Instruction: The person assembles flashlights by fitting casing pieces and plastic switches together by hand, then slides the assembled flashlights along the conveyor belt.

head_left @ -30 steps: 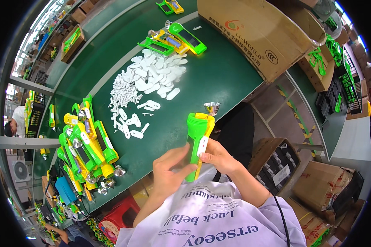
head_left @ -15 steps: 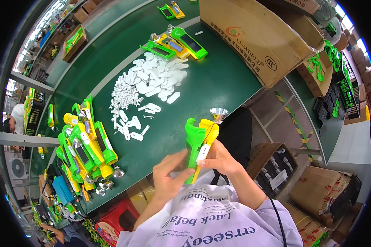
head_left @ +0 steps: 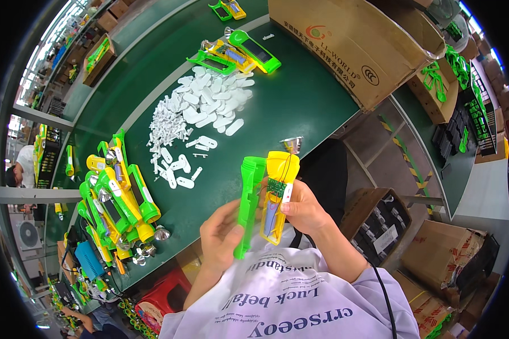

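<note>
My left hand (head_left: 220,233) is closed on a green flashlight half-shell (head_left: 249,198), held upright by its lower part. Beside it, my right hand (head_left: 307,209) grips a yellow flashlight half-shell (head_left: 283,164). The yellow half's hollow side shows a green circuit board (head_left: 276,187), a purple-grey cylindrical battery (head_left: 271,214) and thin wires. A white strip (head_left: 288,193) lies along its right edge, near my right thumb. A silver reflector cup (head_left: 292,144) hangs at its top end. The two halves are apart, with a narrow gap between them.
White oval covers (head_left: 215,101) and small white parts (head_left: 167,127) lie heaped on the green table (head_left: 226,164). Flashlights (head_left: 116,198) with loose reflectors are piled at left, more shells (head_left: 254,53) at the back. A large cardboard box (head_left: 322,45) stands at far right; a red stool (head_left: 164,294) is below.
The green and yellow halves, close together before, have come apart. The yellow half has turned so its board and battery show, and the green half has shifted left.
</note>
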